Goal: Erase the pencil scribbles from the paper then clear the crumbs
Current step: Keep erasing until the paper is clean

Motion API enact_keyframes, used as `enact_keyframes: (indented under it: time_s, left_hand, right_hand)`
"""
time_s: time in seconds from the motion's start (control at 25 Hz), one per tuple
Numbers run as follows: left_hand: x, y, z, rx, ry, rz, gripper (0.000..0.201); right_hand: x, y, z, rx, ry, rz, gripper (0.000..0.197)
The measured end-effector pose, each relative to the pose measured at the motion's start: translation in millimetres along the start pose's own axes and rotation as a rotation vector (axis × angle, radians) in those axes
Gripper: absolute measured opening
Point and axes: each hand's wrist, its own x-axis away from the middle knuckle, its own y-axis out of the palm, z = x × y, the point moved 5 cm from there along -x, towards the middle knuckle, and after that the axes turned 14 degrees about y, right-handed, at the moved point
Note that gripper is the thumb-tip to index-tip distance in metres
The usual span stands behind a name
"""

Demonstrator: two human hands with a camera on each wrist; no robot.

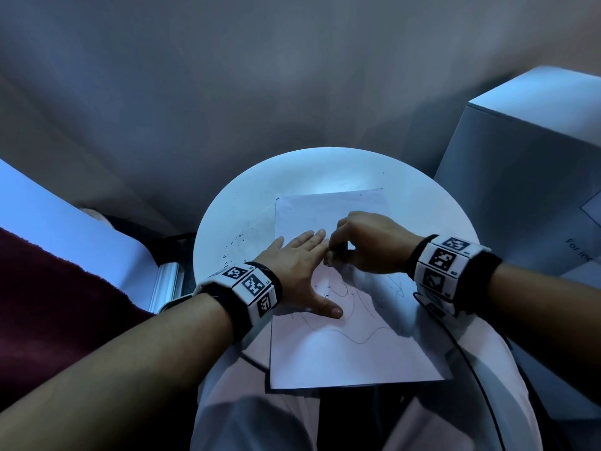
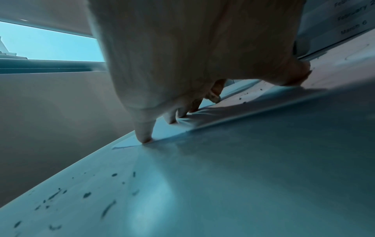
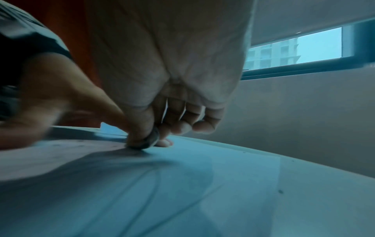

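R hand (image 1: 367, 244) grip pinched on a small eraser (image 3: 149, 141), tip down on the paper (image 1: 354, 349), just below the fingertips. L hand (image 1: 297, 271) flat, fingers spread, pressing the sheet. Paper's long axis runs away from the person on the round bench (image 1: 227, 222); crumbs (image 1: 235, 244) lie left.

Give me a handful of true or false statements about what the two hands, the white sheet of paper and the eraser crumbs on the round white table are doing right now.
1. The left hand lies flat with straight fingers on the white sheet of paper. True.
2. The right hand is empty. False: it pinches a small dark-smudged eraser against the paper.
3. Every pencil scribble is gone. False: curved pencil lines remain on the near half of the sheet.
4. Dark eraser crumbs lie on the round white table left of the paper. True.
5. The paper hangs over the table's near edge. True.
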Motion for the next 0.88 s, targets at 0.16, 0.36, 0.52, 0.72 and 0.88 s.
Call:
enact_keyframes:
  time_s: [0.16,0.36,0.52,0.72,0.88]
  left_hand:
    - [0.3,-0.1,1.8,-0.009,-0.016,-0.039,0.131]
    - [1.4,-1.8,3.8,-0.016,-0.012,-0.025,0.133]
    - [1.5,0.6,2.5,-0.027,-0.010,-0.040,0.135]
    - [2.7,1.8,1.8,-0.033,-0.006,-0.039,0.138]
    - [2.5,2.9,1.2,-0.026,-0.005,-0.035,0.139]
  right_hand:
    - [35.6,20.6,-6.5,0.010,-0.060,-0.135,0.027]
    - [3.6,-0.8,8.8,0.084,0.035,0.000,0.025]
    - [25.5,14.6,-6.9,0.072,-0.093,-0.077,0.025]
    - [6.3,2.7,5.0,0.067,-0.021,-0.063,0.024]
    - [15.1,11.8,2.7,0.075,-0.070,-0.054,0.030]
